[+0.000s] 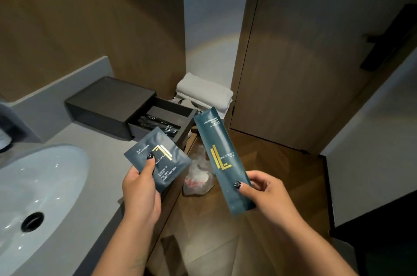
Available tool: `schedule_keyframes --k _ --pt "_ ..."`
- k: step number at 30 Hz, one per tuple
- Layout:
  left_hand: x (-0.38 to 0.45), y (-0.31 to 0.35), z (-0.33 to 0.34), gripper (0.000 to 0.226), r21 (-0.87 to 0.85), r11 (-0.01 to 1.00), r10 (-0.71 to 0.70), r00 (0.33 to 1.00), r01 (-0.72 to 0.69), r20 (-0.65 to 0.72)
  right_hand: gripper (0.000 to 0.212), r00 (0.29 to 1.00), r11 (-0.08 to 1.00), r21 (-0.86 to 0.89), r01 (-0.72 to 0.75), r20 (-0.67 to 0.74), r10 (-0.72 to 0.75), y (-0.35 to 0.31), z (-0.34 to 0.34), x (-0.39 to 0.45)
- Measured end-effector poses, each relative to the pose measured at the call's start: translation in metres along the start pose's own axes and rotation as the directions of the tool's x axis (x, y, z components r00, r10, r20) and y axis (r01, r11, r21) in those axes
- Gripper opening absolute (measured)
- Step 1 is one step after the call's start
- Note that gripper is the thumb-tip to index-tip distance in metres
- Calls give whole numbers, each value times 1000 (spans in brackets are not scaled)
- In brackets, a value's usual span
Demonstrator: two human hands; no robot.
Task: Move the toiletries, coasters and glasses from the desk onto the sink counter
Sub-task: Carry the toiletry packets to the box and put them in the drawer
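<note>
Two teal packets, left hand (138, 187) pinching "SHOWER CAP" sachet (158, 159), right hand (268, 196) gripping "MODERN LIGHT LUXURY" pouch (222, 158)

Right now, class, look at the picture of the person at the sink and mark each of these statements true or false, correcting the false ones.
1. The left hand holds a square packet. True.
2. The right hand is empty. False: it grips a long packet.
3. The black box's drawer is shut. False: it is pulled open, with dark packets inside.
4. Folded white towels lie beyond the box. True.
5. The sink basin is at the person's right. False: it is at the left.
</note>
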State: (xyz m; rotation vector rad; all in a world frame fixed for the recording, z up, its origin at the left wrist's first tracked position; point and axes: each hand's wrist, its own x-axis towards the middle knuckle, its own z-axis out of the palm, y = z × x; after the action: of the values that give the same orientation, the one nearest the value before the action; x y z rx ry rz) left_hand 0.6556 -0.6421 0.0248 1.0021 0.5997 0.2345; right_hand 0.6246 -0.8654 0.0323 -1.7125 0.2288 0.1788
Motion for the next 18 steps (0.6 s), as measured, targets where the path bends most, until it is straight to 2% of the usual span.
schedule_keyframes --k 9,14,18 --pt "90 -3 18 38 -63 998 -34 986 24 -165 20 998 993 -107 -53 40 57 -22 0 121" --pt "143 1 29 27 -53 999 -25 976 14 -215 20 986 963 -261 -61 135 99 -40 20 200" --pt "174 0 33 33 -45 999 -38 976 29 -212 14 965 934 -352 -55 221 140 -54 43 248"
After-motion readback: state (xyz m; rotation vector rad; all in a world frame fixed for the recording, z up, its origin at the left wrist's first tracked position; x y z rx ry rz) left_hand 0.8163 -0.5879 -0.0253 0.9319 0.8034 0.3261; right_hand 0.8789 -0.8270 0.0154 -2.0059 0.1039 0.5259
